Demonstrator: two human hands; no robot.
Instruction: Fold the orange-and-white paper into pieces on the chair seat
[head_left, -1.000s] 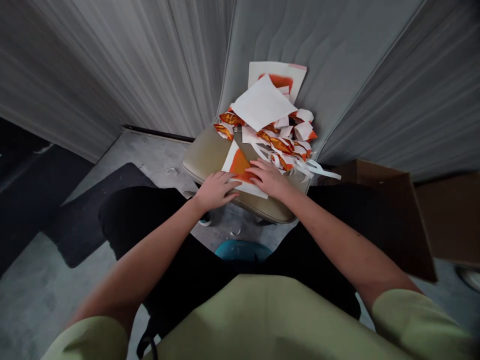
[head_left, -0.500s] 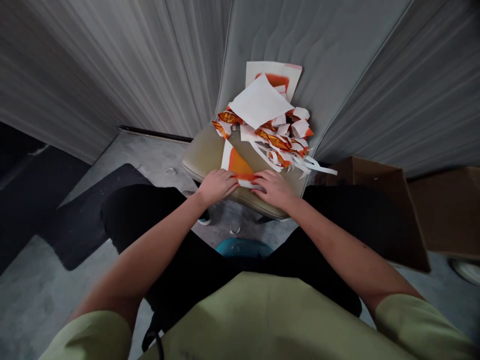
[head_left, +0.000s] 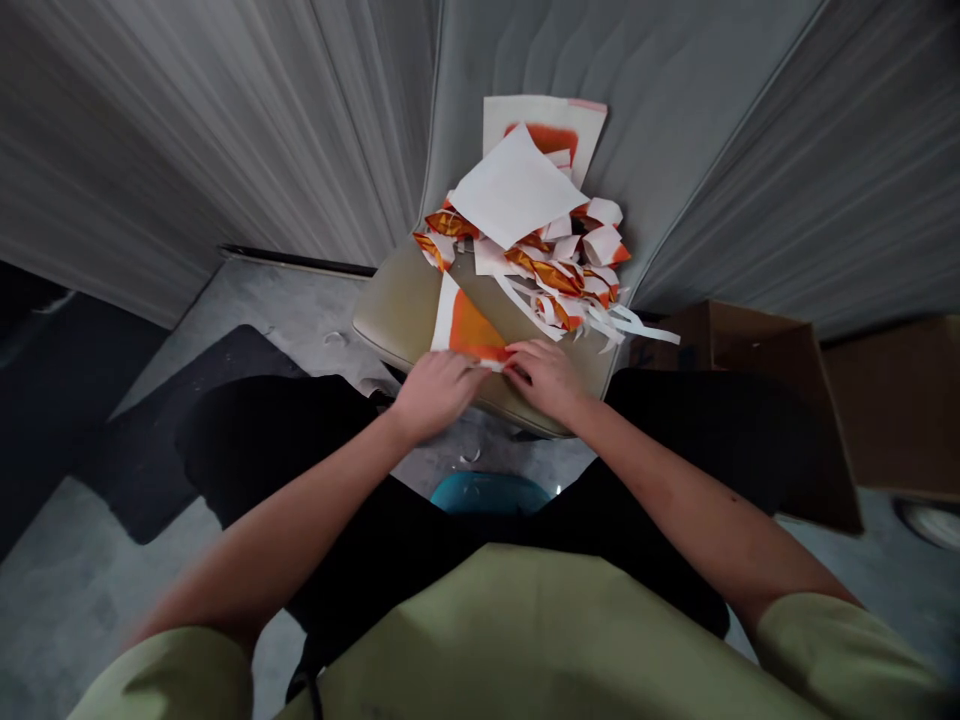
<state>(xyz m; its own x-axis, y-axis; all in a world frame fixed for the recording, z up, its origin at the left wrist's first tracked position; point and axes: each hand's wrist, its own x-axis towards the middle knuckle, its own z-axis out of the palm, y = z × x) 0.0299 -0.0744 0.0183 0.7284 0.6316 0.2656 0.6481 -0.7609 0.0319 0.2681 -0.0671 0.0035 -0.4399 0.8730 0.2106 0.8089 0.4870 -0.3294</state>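
An orange-and-white sheet of paper, triangular in outline, lies on the front of the chair seat. Its near edge is gripped by both hands. My left hand has its fingers curled over the left part of that edge. At the right end, my right hand pinches the paper between thumb and fingers. Just beyond is a pile of folded orange-and-white paper pieces with curled white strips. A plain white square sheet rests on top of the pile.
Behind the pile, another orange-and-white sheet leans on the chair's grey backrest. Cardboard boxes stand on the floor at right. A dark mat lies at left, and a blue stool shows between my legs.
Both hands have drawn their fingers tighter on the paper's near edge, and the white strip along it looks narrower. The view has shifted slightly.
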